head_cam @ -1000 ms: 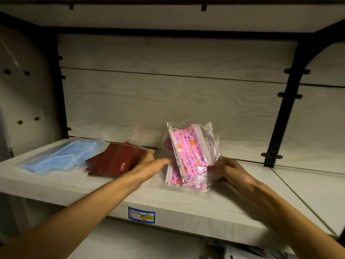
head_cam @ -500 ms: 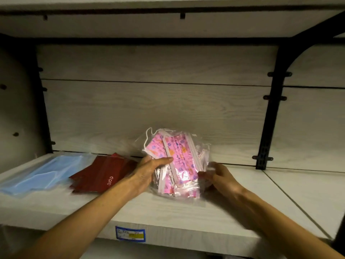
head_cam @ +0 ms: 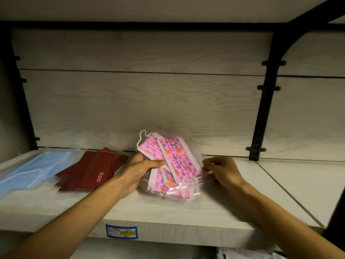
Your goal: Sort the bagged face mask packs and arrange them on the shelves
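Landmark: pink mask packs (head_cam: 170, 161), a fanned bundle of clear bags holding pink flower-print masks, taken as the reference for every place below.
Location of bundle: on the pale wood-grain shelf (head_cam: 168, 212), mid-width, close to the back panel; the lower bags lie on the board, the upper ones are tilted up toward the panel.
Left hand (head_cam: 135, 172): set against the left edge of the bundle; thumb on top, fingers (head_cam: 155, 163) curled round the upper bags, which are gripped.
Right hand (head_cam: 222, 170): at the right edge of the bundle; fingertips are pinched on the crinkled clear film there.
Red packs (head_cam: 93, 170): flat overlapped stack, just left of the bundle, partly behind the left wrist.
Blue packs (head_cam: 28, 171): flat, further left of the bundle, beyond the red stack.
Price label (head_cam: 121, 231): on the shelf's front edge, below and left of the bundle.
Bracket (head_cam: 261, 116): black upright, well right of the bundle.
Stage, as judged: the pink group is being squared up beside the red one.
Risk, slippage: the film looks slick; bags could slide out of the fan if the grip is loosened unevenly.
Risk, snag: an ear loop (head_cam: 142, 139) is seen at the top left corner; it could be caught and pulled.
Risk, mixing: the red stack could be nudged by the left wrist, so that the groups overlap.
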`<state>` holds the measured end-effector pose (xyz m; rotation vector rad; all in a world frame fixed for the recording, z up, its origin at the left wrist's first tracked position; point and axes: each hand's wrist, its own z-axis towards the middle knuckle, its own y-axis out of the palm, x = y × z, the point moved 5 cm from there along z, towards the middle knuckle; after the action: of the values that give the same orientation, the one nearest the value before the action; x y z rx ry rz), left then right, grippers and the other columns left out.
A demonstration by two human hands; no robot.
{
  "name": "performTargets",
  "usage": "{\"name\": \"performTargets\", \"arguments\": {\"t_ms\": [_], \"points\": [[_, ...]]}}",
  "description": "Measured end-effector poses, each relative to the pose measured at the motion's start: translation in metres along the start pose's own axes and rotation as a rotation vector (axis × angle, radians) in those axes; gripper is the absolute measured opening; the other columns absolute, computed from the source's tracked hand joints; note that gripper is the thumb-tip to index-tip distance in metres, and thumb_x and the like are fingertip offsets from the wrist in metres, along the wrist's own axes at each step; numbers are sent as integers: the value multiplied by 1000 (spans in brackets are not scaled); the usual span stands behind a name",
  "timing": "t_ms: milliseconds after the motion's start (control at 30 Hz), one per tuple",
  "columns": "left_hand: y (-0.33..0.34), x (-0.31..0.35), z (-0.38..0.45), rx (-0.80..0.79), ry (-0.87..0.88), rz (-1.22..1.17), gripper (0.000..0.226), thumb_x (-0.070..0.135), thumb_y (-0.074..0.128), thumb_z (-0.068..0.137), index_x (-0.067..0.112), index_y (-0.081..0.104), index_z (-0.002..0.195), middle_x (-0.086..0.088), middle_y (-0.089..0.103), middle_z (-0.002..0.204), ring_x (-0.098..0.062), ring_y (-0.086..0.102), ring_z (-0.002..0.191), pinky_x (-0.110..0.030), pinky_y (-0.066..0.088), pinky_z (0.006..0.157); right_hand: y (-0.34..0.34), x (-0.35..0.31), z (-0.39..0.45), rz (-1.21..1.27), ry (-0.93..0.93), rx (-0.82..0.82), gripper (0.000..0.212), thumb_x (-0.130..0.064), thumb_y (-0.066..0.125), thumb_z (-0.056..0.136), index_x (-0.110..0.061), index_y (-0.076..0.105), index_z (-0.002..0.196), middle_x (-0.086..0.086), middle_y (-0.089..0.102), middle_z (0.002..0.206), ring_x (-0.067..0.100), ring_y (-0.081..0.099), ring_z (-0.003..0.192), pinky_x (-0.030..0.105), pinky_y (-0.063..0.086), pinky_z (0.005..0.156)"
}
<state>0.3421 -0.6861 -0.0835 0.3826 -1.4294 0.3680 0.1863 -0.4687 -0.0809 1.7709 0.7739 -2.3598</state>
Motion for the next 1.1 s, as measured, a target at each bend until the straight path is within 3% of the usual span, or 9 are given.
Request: {"name": "performTargets", "arguments": {"t_ms": [133,267,367,500,633,767,933,1033,1100], "points": [[-2,-1,1,39,-3,-9,42,6,80,81,12,65,119,-8,78,107,-25,76,97,-37,59,80,-12,0,-4,181,90,97,12,-16,61,97,-8,70,95,10,77,82,33,74,70,48,59,66],[-2,0,1,29,18,5,42,3,78,82,11,64,121,-6,77,110,-24,74,102,-37,57,88,-22,-11,-10,367,51,140,16,-14,53,103,-2,63,104,11,73,71,19,70,58,29,54,48],[-1,0,0,15,11,5,41,3,78,82,11,64,120,-6,77,110,-24,74,102,-42,55,94,-19,-17,-13,392,24,130,19,-16,49,105,1,58,110,11,70,71,18,68,56,29,52,49],[0,-1,-1,5,13,3,44,6,79,81,11,62,122,-6,77,110,-24,75,101,-43,56,94,-17,-14,-13,422,58,144,18,-19,46,106,-4,54,113,14,68,94,24,72,64,30,54,50],[3,0,-2,-26,33,45,43,8,80,81,15,63,121,-1,78,109,-19,75,101,-36,58,89,-17,-15,-12,376,36,129,12,-7,48,100,-3,55,110,19,72,93,28,73,82,33,54,58],[10,0,-5,-97,41,98,43,9,80,83,21,64,121,2,77,112,-16,74,102,-21,59,73,-2,-20,-18,308,-12,19,8,3,50,97,1,58,98,11,71,79,15,70,67,23,53,48],[11,1,-7,-92,38,121,45,14,81,81,18,64,122,-2,77,112,-21,74,103,-37,59,86,6,-17,-16,186,10,-67,19,-1,65,90,-2,58,107,23,71,99,39,69,86,57,57,85],[11,1,-8,-76,37,127,44,17,79,85,17,62,126,-2,77,112,-22,75,102,-37,58,86,7,-14,-21,272,125,-172,37,-16,86,78,-7,66,108,18,76,95,31,73,80,47,60,77],[11,1,-8,-46,27,120,41,23,78,87,17,63,124,-2,78,108,-21,76,98,-33,60,81,10,-16,-26,216,141,-272,32,-22,89,75,-5,75,98,18,77,93,27,72,76,38,57,70]]}}
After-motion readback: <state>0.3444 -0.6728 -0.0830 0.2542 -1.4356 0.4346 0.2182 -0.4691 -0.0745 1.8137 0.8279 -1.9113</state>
